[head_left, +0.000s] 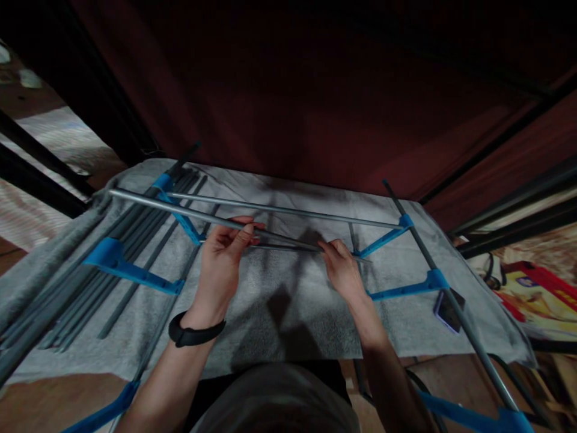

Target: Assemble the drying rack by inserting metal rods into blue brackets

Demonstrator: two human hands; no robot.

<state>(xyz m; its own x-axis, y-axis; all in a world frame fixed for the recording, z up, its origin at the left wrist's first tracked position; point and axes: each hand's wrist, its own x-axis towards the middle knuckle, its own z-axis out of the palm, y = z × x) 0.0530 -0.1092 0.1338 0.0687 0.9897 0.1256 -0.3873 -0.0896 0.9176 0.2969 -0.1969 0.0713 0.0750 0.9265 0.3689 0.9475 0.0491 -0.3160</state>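
Note:
A thin grey metal tube (180,210) lies slantwise across both my hands, its left end above the left side of the rack. My left hand (225,249) pinches it near the middle, and a black band circles that wrist. My right hand (341,267) has its fingers closed around the tube close to its right end. Behind the hands, another crossbar (288,210) spans the rack between a left blue plastic bracket (183,225) and a right blue bracket (383,239). More blue arms (135,272) branch off the side poles, including the right pole (421,246).
Several loose grey tubes (117,270) lie in a bundle on the left of the grey cloth (288,313) covering the table. A phone (451,310) rests beneath the right pole. A red and yellow package (536,294) is farther right. A dark red panel (288,102) rises behind.

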